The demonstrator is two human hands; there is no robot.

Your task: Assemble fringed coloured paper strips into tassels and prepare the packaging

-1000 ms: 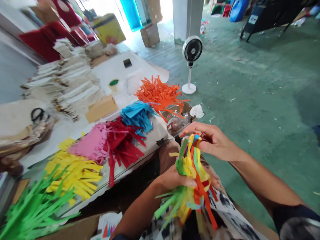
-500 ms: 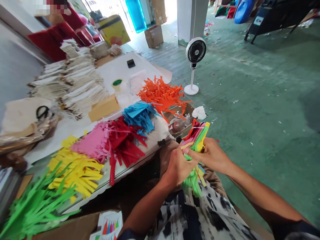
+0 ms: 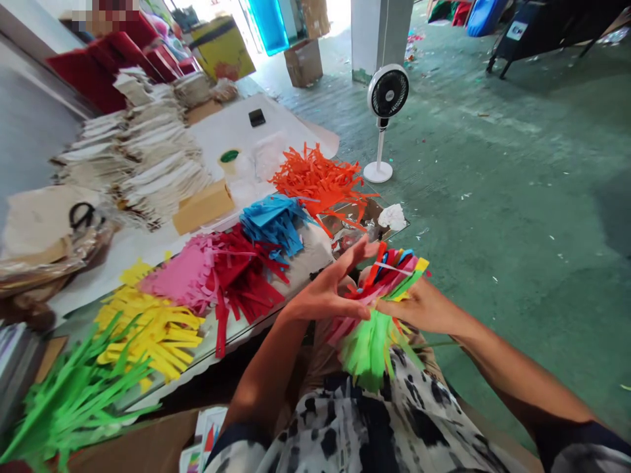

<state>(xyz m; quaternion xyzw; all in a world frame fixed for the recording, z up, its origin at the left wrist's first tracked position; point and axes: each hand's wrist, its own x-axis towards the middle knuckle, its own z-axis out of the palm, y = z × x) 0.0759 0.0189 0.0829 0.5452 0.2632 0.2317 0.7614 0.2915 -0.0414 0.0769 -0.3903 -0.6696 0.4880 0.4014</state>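
Note:
Over my lap, my right hand (image 3: 411, 305) grips a multicoloured bundle of fringed paper strips (image 3: 372, 345), its folded top showing red, blue, pink, green and yellow. Light green fringe hangs below, blurred by motion. My left hand (image 3: 335, 286) is at the bundle's left side with thumb and fingers spread apart; whether it touches the paper is hard to tell. On the table to the left lie fringed paper piles: orange (image 3: 320, 180), blue (image 3: 273, 223), dark red (image 3: 246, 276), pink (image 3: 180, 272), yellow (image 3: 150, 328) and green (image 3: 73, 394).
Stacks of whitish sheets (image 3: 160, 157) stand at the table's back left. A tape roll (image 3: 229, 157), tan box (image 3: 203, 207) and black scissors handles (image 3: 81, 215) lie on the table. A white fan (image 3: 388, 98) stands on the green floor, ahead to the right.
My left hand has opened and moved left off its grip on the bundle. The bundle has tilted and its green fringe has swung out and spread. My right hand keeps hold.

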